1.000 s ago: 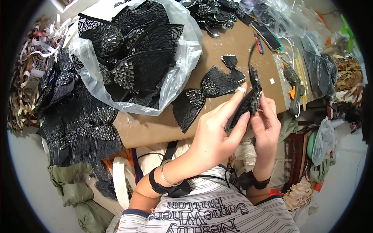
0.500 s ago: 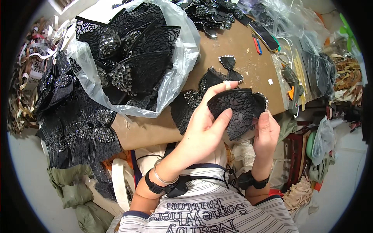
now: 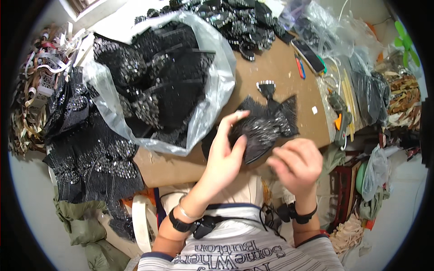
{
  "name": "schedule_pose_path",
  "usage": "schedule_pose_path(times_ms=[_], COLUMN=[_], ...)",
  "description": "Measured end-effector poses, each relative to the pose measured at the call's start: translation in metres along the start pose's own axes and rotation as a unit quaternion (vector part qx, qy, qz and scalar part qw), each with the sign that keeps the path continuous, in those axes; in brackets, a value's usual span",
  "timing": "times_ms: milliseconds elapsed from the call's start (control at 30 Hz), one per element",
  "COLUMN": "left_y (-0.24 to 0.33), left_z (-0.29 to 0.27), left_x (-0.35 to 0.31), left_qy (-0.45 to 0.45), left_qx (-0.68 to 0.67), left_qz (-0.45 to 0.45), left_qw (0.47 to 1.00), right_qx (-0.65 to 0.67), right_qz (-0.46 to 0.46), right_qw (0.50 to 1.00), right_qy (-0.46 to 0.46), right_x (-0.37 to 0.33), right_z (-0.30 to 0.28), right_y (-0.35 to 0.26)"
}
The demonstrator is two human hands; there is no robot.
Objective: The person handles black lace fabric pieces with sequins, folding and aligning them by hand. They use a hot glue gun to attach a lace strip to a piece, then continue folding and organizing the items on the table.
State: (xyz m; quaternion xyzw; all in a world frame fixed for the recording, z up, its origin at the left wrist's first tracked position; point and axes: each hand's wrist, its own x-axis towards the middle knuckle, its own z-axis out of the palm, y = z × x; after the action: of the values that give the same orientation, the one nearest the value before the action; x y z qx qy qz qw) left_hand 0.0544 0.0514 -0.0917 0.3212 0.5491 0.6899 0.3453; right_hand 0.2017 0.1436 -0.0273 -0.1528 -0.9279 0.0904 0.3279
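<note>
A black lace piece with shiny beads lies in front of me over the near part of the brown tabletop. My left hand grips its left side between thumb and fingers. Just off its lower right edge is my right hand, its fingers bent and smeared by motion; I cannot make out anything in them. Beyond the piece, a small black strip with a bead-edged end points away from me. More black lace spreads out beside it on the right.
A clear plastic bag full of beaded black lace pieces stands at the left. Similar pieces hang over the left edge. A dark beaded heap lies at the back. A phone, a cutter and a glue gun are at the right.
The lace piece has come down from in front of me to the tabletop, with its beaded side now up. My right hand has let go and moved slightly down from it.
</note>
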Motion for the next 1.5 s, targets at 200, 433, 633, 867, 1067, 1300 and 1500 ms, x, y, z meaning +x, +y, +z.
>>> schedule_pose_path(times_ms=[200, 433, 633, 867, 1067, 1300, 1500], left_y=[0.001, 0.030, 0.042, 0.086, 0.105, 0.083, 0.092], left_z=[-0.028, -0.030, -0.037, -0.029, 0.000, 0.029, 0.041], left_x=[-0.017, -0.017, -0.021, -0.026, 0.025, 0.006, -0.007], left_qy=[0.053, -0.016, -0.045, 0.033, -0.017, -0.169, -0.161], left_qx=[0.314, 0.439, 0.481, 0.480, 0.264, -0.315, -0.316], left_qz=[0.012, -0.094, -0.065, 0.126, 0.178, -0.163, -0.166], left_qw=[0.948, 0.893, 0.873, 0.867, 0.948, 0.919, 0.920], right_qx=[0.085, -0.101, -0.060, 0.043, 0.035, 0.806, 0.920], right_qz=[0.112, 0.122, 0.257, 0.151, -0.004, 0.211, 0.196], right_qw=[0.989, 0.987, 0.963, 0.986, 0.995, 0.552, 0.340], right_qy=[0.054, 0.019, -0.058, 0.053, -0.092, -0.043, 0.008], right_x=[0.074, 0.203, 0.211, 0.151, 0.090, 0.021, -0.004], right_z=[0.030, 0.125, 0.142, 0.057, -0.026, -0.002, 0.036], right_y=[0.094, 0.296, 0.316, 0.248, 0.097, 0.048, 0.038])
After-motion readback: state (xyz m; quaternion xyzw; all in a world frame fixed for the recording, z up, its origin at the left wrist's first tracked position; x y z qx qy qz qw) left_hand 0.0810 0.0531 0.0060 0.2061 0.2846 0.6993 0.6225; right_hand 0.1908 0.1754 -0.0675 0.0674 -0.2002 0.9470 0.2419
